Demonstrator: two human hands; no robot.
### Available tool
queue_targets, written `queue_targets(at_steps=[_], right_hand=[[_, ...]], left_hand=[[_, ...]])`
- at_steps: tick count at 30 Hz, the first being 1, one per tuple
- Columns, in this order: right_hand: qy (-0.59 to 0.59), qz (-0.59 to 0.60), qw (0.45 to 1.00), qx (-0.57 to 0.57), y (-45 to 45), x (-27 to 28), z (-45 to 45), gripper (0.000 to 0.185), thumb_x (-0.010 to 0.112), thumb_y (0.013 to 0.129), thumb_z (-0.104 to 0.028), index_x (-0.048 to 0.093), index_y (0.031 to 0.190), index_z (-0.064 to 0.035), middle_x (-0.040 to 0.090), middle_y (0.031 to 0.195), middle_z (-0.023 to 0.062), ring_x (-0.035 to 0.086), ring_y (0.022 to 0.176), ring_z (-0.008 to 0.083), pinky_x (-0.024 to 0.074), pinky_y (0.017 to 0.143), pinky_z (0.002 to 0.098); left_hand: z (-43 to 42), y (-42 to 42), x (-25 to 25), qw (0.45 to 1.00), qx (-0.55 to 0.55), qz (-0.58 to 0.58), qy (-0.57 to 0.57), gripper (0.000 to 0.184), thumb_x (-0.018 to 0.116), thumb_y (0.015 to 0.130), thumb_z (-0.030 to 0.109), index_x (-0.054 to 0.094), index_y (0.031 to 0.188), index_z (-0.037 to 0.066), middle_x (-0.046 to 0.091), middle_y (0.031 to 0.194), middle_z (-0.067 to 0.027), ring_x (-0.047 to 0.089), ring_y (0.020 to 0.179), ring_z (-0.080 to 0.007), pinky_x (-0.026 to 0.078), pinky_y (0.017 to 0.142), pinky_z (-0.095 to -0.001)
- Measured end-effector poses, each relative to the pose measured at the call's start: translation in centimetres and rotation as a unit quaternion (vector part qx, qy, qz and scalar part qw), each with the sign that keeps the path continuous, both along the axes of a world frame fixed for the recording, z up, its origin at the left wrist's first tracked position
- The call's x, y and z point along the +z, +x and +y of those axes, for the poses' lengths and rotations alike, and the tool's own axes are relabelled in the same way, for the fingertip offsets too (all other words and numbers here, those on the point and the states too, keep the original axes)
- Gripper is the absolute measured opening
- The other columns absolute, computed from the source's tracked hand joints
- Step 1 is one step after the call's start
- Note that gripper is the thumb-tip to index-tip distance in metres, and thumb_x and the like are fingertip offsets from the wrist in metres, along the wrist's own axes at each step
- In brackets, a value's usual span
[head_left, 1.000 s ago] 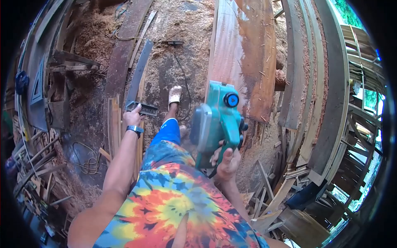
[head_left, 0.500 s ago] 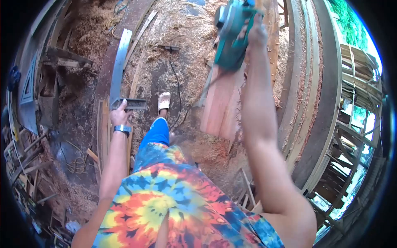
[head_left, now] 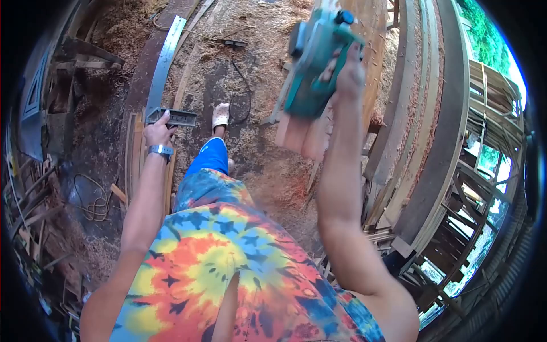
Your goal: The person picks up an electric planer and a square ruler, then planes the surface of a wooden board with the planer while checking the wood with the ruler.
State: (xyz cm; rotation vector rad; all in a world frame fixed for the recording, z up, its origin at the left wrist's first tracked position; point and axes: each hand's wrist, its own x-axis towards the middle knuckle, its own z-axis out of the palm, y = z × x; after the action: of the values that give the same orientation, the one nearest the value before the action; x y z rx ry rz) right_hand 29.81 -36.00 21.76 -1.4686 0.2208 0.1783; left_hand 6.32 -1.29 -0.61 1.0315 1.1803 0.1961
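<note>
A: What lies at the far left?

B: A coil of cord [head_left: 97,214] on the shaving-strewn floor [head_left: 208,85], then the left hand [head_left: 158,134], with a wristwatch [head_left: 161,150] at the wrist

A: Is that hand holding anything?

B: Yes, a metal square [head_left: 165,62] by its stock: thumb laid on top, the other fingers curled in and partly hidden. The blade points away from the body, over a long dark plank [head_left: 147,71] in this view; whether they touch, I cannot tell

A: And next?

B: A foot in a pale clog [head_left: 220,115], and farther off a small dark block [head_left: 233,43] with a cord by it

A: Where is the green planer [head_left: 312,68]?

B: Over the near end of a wide board [head_left: 299,137], toward its left edge; the near corners show past the tool. It is blurred, so contact with the wood is hard to judge

A: How does the right hand [head_left: 350,77] stand?

B: Closed around the planer's handle, fingers through the loop, arm stretched out. Right of the board run long planks [head_left: 439,142] with shavings between them
</note>
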Motion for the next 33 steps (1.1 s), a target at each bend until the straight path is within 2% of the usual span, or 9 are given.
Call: queue_targets(at_steps=[4,9,13,14,17,21,25,27,33], right_hand=[[-0.024,0.035,0.999,-0.023,-16.3,0.0,-0.7,0.055,0.048,0.099,-0.058,0.051,0.099,-0.0025,0.049,0.055,0.003,0.049,0.042,0.0133,0.0417,0.043,0.0281],[-0.034,0.076,0.995,-0.05,-32.1,0.9,-0.1,0.059,0.05,0.097,-0.058,0.052,0.108,0.0002,0.051,0.059,0.0026,0.05,0.048,0.01,0.0401,0.045,0.0243],[0.0,0.084,0.995,-0.058,-35.8,0.7,0.0,0.06,0.054,0.096,-0.056,0.052,0.111,0.0014,0.052,0.061,0.0025,0.05,0.049,0.0096,0.0394,0.046,0.0232],[-0.03,0.111,0.992,-0.057,-35.4,1.1,-0.1,0.071,0.055,0.091,-0.065,0.052,0.112,0.003,0.051,0.058,0.0046,0.051,0.048,0.0126,0.043,0.049,0.0258],[-0.016,0.08,0.996,-0.048,-32.4,0.4,-0.1,0.057,0.054,0.097,-0.055,0.054,0.11,0.0,0.052,0.061,0.0024,0.05,0.049,0.0084,0.0394,0.046,0.0227],[-0.019,0.061,0.997,-0.046,-24.3,0.8,0.6,0.049,0.055,0.098,-0.052,0.056,0.102,-0.0031,0.051,0.059,0.0002,0.049,0.047,0.0071,0.0404,0.043,0.023],[-0.031,0.026,0.999,-0.032,-13.7,0.0,1.0,0.053,0.054,0.095,-0.058,0.057,0.094,-0.0058,0.05,0.055,0.0008,0.051,0.043,0.0086,0.0396,0.039,0.0252],[-0.06,-0.004,0.998,-0.023,-7.4,0.3,1.2,0.06,0.052,0.095,-0.061,0.056,0.096,-0.0004,0.052,0.057,0.003,0.05,0.042,0.0113,0.0398,0.041,0.027],[-0.038,-0.041,0.998,-0.011,11.7,-0.9,1.1,0.053,0.056,0.095,-0.055,0.057,0.088,-0.0021,0.054,0.057,0.0049,0.051,0.041,0.0139,0.0423,0.04,0.0306]], left_hand=[[-1.1,-0.5,-1.1,0.998,-0.055,-0.016,-0.01,0.021,0.074,0.087,0.012,0.065,0.1,-0.002,0.07,0.092,-0.0136,0.071,0.076,-0.0257,0.063,0.063,-0.0394],[-3.4,0.6,0.9,0.992,-0.121,-0.031,0.019,0.024,0.075,0.085,0.009,0.064,0.103,-0.002,0.069,0.094,-0.013,0.07,0.077,-0.0258,0.064,0.064,-0.0394],[-5.8,1.5,2.9,0.986,-0.14,-0.089,0.031,0.019,0.075,0.084,0.007,0.066,0.1,0.002,0.069,0.089,-0.0088,0.069,0.074,-0.0214,0.063,0.061,-0.0363],[-6.2,1.9,3.3,0.983,-0.15,-0.094,0.037,0.019,0.075,0.084,0.007,0.066,0.1,0.001,0.068,0.089,-0.0088,0.069,0.074,-0.0213,0.063,0.061,-0.0364],[-6.1,2.8,3.6,0.98,-0.167,-0.094,0.051,0.019,0.076,0.084,0.007,0.066,0.1,0.001,0.069,0.09,-0.0092,0.07,0.075,-0.0217,0.063,0.062,-0.0374],[-5.7,3.1,4.5,0.981,-0.155,-0.104,0.051,0.02,0.076,0.084,0.008,0.067,0.1,0.001,0.069,0.092,-0.0096,0.07,0.075,-0.022,0.062,0.063,-0.0376],[-4.2,3.7,4.6,0.98,-0.143,-0.128,0.057,0.018,0.075,0.085,0.006,0.067,0.1,0.0,0.069,0.092,-0.0103,0.07,0.075,-0.0226,0.062,0.062,-0.0383],[-3.6,4.0,5.7,0.984,-0.134,-0.107,0.057,0.018,0.075,0.085,0.007,0.068,0.1,-0.001,0.07,0.092,-0.0105,0.07,0.076,-0.0229,0.063,0.065,-0.0399],[-2.2,5.5,7.5,0.989,-0.076,-0.107,0.064,0.017,0.071,0.087,0.002,0.063,0.102,0.002,0.069,0.096,-0.0114,0.071,0.081,-0.0263,0.064,0.066,-0.0413]])
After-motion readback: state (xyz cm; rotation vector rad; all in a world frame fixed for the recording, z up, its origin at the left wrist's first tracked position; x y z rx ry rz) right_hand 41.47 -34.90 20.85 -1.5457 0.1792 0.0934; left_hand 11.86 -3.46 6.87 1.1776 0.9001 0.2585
